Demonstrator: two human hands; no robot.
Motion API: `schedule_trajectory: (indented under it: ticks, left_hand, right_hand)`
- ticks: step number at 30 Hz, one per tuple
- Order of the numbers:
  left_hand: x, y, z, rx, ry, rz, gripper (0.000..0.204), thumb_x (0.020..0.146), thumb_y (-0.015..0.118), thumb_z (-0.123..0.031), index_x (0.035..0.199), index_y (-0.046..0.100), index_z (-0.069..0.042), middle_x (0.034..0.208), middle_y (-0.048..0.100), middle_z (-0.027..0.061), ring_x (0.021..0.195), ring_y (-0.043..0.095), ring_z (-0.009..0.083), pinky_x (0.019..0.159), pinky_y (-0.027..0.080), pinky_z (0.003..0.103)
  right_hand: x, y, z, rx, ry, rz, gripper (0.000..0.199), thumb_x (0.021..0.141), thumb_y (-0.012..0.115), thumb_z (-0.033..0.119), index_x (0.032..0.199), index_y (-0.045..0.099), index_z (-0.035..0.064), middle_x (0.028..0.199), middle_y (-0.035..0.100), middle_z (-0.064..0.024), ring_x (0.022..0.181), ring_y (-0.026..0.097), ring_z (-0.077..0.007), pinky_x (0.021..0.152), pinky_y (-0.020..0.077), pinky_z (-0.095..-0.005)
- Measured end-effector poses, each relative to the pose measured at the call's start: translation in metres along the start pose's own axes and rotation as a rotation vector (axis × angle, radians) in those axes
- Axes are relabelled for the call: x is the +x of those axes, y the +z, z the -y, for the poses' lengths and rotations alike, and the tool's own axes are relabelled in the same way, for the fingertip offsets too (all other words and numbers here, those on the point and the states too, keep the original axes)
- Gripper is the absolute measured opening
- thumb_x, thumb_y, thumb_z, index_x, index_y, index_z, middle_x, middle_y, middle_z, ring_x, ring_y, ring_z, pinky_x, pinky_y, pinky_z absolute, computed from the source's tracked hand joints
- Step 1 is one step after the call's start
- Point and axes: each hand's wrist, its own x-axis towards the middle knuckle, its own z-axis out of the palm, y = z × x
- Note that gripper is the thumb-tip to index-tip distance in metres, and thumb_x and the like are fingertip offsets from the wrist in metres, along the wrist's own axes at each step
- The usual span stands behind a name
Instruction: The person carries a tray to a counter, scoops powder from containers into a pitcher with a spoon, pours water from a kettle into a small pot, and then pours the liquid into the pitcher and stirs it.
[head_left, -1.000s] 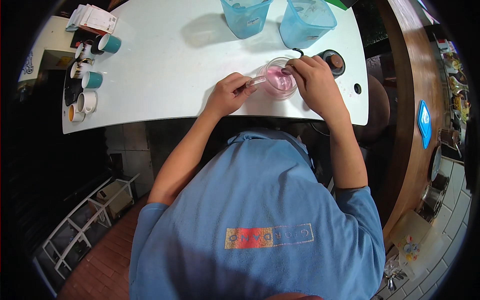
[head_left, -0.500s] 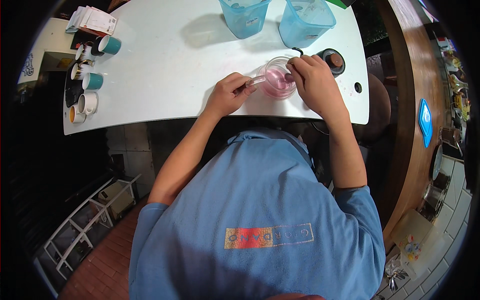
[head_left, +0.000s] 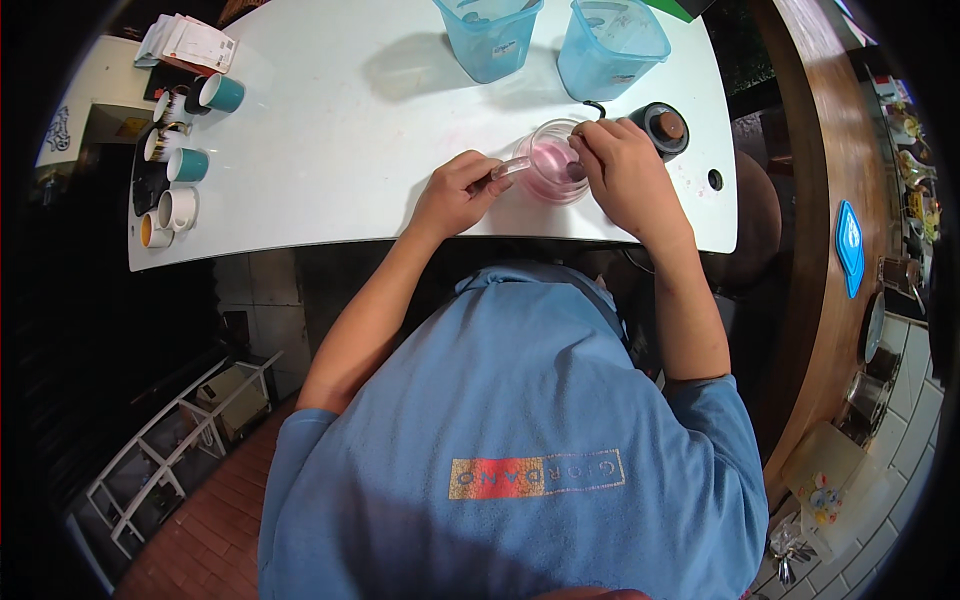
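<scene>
A clear glass mug (head_left: 548, 186) with pink liquid in it stands near the front edge of the white table. My left hand (head_left: 455, 195) is closed round its handle, on the left side. Over the mug's right rim, my right hand (head_left: 632, 178) pinches a spoon (head_left: 575, 171), whose dark bowl dips into the pink liquid. Most of the spoon's handle is hidden by my fingers. Just beyond my right hand is a black round container with a brown knob (head_left: 671, 124).
Two blue translucent tubs (head_left: 490, 50) (head_left: 612, 55) stand at the back of the white table (head_left: 330, 150). Teal cups (head_left: 222, 93) and white mugs (head_left: 178, 208) line the left edge, by some papers (head_left: 198, 44). A wooden counter (head_left: 815, 270) runs along the right.
The spoon's bowl has shifted slightly within the mug as my right hand moves a little. My left hand keeps its hold on the handle.
</scene>
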Motion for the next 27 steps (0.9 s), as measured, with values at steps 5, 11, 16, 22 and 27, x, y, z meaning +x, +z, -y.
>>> schedule_trajectory:
  ticks: [5, 11, 16, 22, 27]
  left_hand:
    - [0.0, 0.001, 0.0, -0.006, 0.013, -0.003, 0.019, 0.086, 0.069, -0.018, 0.095, 0.066, -0.001, 0.076, 0.054, 0.0028, 0.059, 0.047, 0.0101, 0.054, 0.04, 0.024]
    - [0.001, -0.001, -0.002, 0.022, -0.026, 0.008, 0.017, 0.085, 0.071, -0.019, 0.091, 0.066, -0.004, 0.077, 0.058, 0.0047, 0.06, 0.054, 0.0132, 0.057, 0.045, 0.027]
    - [0.0, 0.0, -0.001, 0.011, -0.02, 0.0, 0.017, 0.085, 0.071, -0.019, 0.091, 0.066, -0.004, 0.077, 0.058, 0.0042, 0.06, 0.054, 0.0128, 0.057, 0.045, 0.026]
    - [0.001, 0.0, -0.001, 0.014, -0.012, -0.005, 0.017, 0.085, 0.071, -0.019, 0.091, 0.067, -0.004, 0.076, 0.058, 0.0045, 0.06, 0.054, 0.013, 0.057, 0.045, 0.026]
    - [0.001, 0.001, -0.002, 0.013, -0.021, -0.007, 0.017, 0.085, 0.071, -0.019, 0.091, 0.067, -0.004, 0.076, 0.058, 0.0047, 0.06, 0.054, 0.0136, 0.057, 0.046, 0.027]
  right_hand:
    - [0.001, 0.007, -0.002, 0.063, -0.039, -0.064, 0.015, 0.087, 0.055, 0.011, 0.095, 0.064, 0.0018, 0.088, 0.062, -0.0126, 0.086, 0.057, -0.0326, 0.079, 0.0458, -0.0408]
    - [-0.002, 0.006, -0.002, 0.231, -0.041, -0.001, 0.016, 0.088, 0.056, 0.011, 0.096, 0.064, 0.0014, 0.086, 0.062, -0.0144, 0.086, 0.057, -0.0334, 0.079, 0.0459, -0.04]
    - [-0.003, 0.001, -0.005, 0.235, -0.021, 0.039, 0.016, 0.088, 0.056, 0.011, 0.095, 0.064, -0.0003, 0.084, 0.062, -0.017, 0.081, 0.057, -0.0353, 0.077, 0.0459, -0.0414]
    - [-0.005, 0.01, -0.014, 0.324, 0.107, -0.138, 0.014, 0.09, 0.057, 0.011, 0.094, 0.063, -0.0007, 0.085, 0.061, -0.0169, 0.08, 0.059, -0.0343, 0.073, 0.0476, -0.0391]
    - [-0.009, 0.014, -0.012, 0.219, 0.162, -0.304, 0.017, 0.087, 0.064, 0.008, 0.102, 0.063, 0.0008, 0.086, 0.059, -0.0123, 0.075, 0.058, -0.0235, 0.069, 0.0462, -0.0325]
